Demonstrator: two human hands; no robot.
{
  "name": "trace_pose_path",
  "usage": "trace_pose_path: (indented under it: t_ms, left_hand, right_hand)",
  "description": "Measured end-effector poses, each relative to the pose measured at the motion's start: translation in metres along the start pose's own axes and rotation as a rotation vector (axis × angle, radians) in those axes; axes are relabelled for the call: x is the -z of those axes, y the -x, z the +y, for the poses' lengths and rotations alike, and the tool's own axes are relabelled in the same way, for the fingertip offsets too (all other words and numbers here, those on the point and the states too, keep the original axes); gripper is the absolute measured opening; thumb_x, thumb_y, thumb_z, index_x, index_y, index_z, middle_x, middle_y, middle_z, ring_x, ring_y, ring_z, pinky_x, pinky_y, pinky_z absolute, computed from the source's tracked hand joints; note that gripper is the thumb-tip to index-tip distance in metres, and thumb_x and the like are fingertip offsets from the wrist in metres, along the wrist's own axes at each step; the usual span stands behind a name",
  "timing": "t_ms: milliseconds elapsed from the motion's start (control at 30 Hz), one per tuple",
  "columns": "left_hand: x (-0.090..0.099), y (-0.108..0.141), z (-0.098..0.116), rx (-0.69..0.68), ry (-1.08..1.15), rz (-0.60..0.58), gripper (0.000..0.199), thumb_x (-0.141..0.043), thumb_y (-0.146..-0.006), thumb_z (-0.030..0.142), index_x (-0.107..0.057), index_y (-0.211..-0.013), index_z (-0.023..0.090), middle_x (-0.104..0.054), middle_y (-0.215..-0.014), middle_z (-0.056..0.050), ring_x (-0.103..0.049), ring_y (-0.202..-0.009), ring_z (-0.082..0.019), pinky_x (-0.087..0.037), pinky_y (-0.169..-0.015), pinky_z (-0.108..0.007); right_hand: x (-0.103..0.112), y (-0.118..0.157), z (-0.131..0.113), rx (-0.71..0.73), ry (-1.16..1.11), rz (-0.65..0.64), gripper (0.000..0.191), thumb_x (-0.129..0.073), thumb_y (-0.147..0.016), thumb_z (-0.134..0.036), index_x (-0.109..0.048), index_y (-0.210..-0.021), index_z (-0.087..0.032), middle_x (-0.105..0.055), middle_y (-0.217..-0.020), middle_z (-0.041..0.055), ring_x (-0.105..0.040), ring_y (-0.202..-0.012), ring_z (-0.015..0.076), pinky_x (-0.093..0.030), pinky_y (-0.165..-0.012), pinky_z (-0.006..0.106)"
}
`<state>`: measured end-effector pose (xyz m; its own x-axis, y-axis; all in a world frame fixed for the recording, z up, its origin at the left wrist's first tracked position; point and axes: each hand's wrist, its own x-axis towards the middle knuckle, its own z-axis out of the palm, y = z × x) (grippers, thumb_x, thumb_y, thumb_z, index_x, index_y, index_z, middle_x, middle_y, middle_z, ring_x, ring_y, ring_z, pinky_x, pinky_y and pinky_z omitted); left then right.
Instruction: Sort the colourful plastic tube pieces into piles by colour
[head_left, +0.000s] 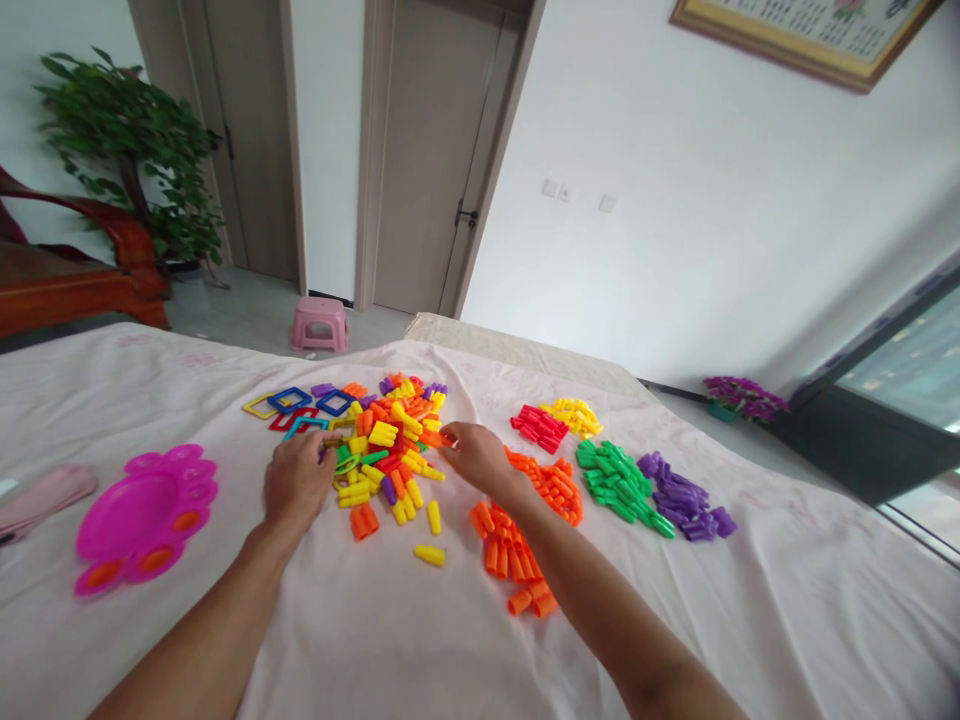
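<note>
A mixed pile of bullet-shaped plastic building pieces [386, 435], in orange, yellow, red, purple and green, lies on the cloth-covered surface. At its left edge, my left hand [298, 478] is closed with curled fingers; a bit of purple shows by the fingertips, but what they hold is unclear. My right hand [478, 455] reaches in from the right, its fingers pinched on an orange building piece [434, 439]. Under and beside my right forearm are sorted orange pieces [514, 550]. Beyond them sit red pieces [540, 427], yellow pieces [574, 416], green pieces [615, 480] and purple pieces [679, 497].
Coloured square frames [290, 400] lie behind my left hand. A pink paw-shaped tray [131, 515] with orange spots is at the left, near a pale pink cloth item [49, 500]. Past the bed-like surface [360, 640] stand a pink stool [320, 322] and a wooden chair [112, 260].
</note>
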<state>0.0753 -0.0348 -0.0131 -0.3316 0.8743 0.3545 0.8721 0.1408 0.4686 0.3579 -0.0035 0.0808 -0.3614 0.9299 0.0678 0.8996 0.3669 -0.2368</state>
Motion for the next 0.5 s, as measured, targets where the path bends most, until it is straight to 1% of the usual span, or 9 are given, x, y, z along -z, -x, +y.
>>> trace_pose_path:
  t_ms: [67, 167, 267, 367, 433, 500]
  left_hand:
    - [-0.001, -0.001, -0.001, -0.001, -0.001, 0.002, 0.038, -0.042, -0.095, 0.032, -0.073, -0.116, 0.025, -0.072, -0.118, -0.009, -0.061, -0.111, -0.029, -0.047, -0.096, -0.042]
    - [-0.002, -0.001, -0.002, 0.004, -0.001, -0.002, 0.038, -0.042, -0.095, 0.032, -0.073, -0.115, 0.025, -0.072, -0.118, -0.009, -0.061, -0.111, -0.029, -0.047, -0.095, -0.041]
    - [-0.002, -0.002, -0.002, 0.000, -0.005, -0.005, 0.038, -0.042, -0.095, 0.033, -0.073, -0.116, 0.024, -0.072, -0.120, -0.009, -0.061, -0.112, -0.029, -0.047, -0.094, -0.040]
    - [-0.001, -0.001, -0.002, -0.003, -0.004, -0.005, 0.038, -0.042, -0.095, 0.032, -0.072, -0.116, 0.023, -0.072, -0.119, -0.009, -0.062, -0.111, -0.029, -0.048, -0.092, -0.040]
    - [-0.001, -0.001, -0.001, 0.000, -0.003, -0.004, 0.038, -0.043, -0.094, 0.033, -0.072, -0.117, 0.024, -0.072, -0.118, -0.009, -0.061, -0.110, -0.029, -0.048, -0.091, -0.040]
    - [-0.001, -0.001, -0.001, 0.004, -0.006, -0.001, 0.039, -0.043, -0.094, 0.034, -0.072, -0.117, 0.024, -0.071, -0.118, -0.010, -0.061, -0.110, -0.030, -0.047, -0.091, -0.041]
  right_hand:
    - [0.017, 0.005, 0.027, -0.134, 0.068, 0.025, 0.033, -0.056, -0.096, -0.036, -0.072, -0.122, -0.023, -0.076, -0.116, 0.0089, -0.070, -0.104, 0.0233, -0.047, -0.080, 0.028]
    - [0.038, 0.011, 0.072, -0.308, 0.212, 0.009, 0.030, -0.053, -0.097, -0.035, -0.077, -0.109, -0.020, -0.077, -0.107, 0.0123, -0.071, -0.099, 0.0256, -0.047, -0.076, 0.029]
    - [0.048, 0.015, 0.107, -0.418, 0.314, -0.041, 0.030, -0.054, -0.096, -0.035, -0.078, -0.099, -0.018, -0.077, -0.106, 0.0142, -0.072, -0.100, 0.0274, -0.047, -0.077, 0.031]
    - [0.049, 0.017, 0.126, -0.490, 0.355, -0.112, 0.029, -0.058, -0.094, -0.037, -0.078, -0.103, -0.019, -0.076, -0.111, 0.0154, -0.072, -0.104, 0.0284, -0.049, -0.080, 0.032]
    - [0.048, 0.018, 0.131, -0.496, 0.370, -0.160, 0.031, -0.060, -0.092, -0.040, -0.079, -0.105, -0.018, -0.076, -0.113, 0.0160, -0.071, -0.105, 0.0293, -0.050, -0.081, 0.033]
    - [0.049, 0.020, 0.134, -0.479, 0.384, -0.175, 0.034, -0.059, -0.092, -0.041, -0.079, -0.106, -0.017, -0.076, -0.113, 0.0165, -0.071, -0.104, 0.0303, -0.050, -0.081, 0.035]
